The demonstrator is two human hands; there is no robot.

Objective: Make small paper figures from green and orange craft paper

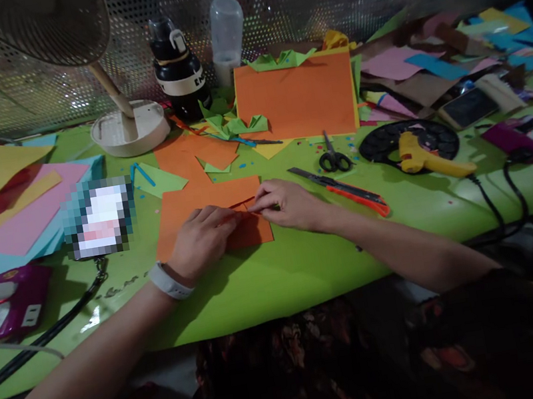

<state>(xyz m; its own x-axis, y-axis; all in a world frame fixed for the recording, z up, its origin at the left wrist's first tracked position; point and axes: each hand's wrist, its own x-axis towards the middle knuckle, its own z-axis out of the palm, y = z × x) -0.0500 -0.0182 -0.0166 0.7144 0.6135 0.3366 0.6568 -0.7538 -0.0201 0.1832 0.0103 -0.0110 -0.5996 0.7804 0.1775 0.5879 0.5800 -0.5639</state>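
A sheet of orange paper (181, 206) lies on the green table in front of me. My left hand (201, 237) rests on it, its fingers together and closed over a narrow folded strip of orange paper (243, 203). From the other side, my right hand (287, 204) pinches the strip's right part between thumb and fingertips. Part of the strip is hidden under my fingers. To the right of my right hand lies an orange and black utility knife (354, 195) with its blade out. Black scissors (334, 160) lie just beyond it.
A yellow glue gun (429, 157) rests on a black round tray (369, 143). Behind stand an orange card (296, 100), a black bottle (182, 81) and a fan (129, 130). On the left are a phone (102, 219), coloured sheets (40, 208) and a purple device (9, 301). Paper scraps (391, 65) pile up at right.
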